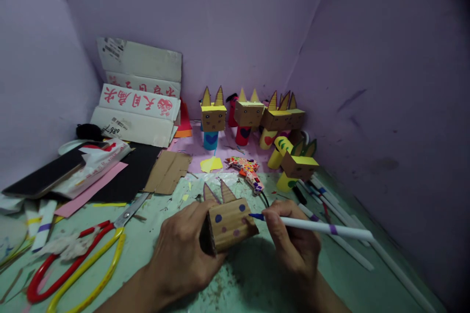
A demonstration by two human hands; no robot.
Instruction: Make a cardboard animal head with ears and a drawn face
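Note:
My left hand [183, 249] grips a small cardboard box head [229, 222] with two pointed ears and purple dots on its face, holding it just above the table. My right hand [293, 239] is closed around a white marker pen [323, 227] with a purple band. The pen's blue tip touches the right side of the cardboard face.
Several finished cardboard animal figures [249, 117] on coloured tubes stand at the back by the purple wall. More white pens [341, 215] lie at the right. Red-and-yellow scissors [77, 259], brown cardboard pieces [167, 171], pink and black paper and a folded printed box [137, 102] lie at the left.

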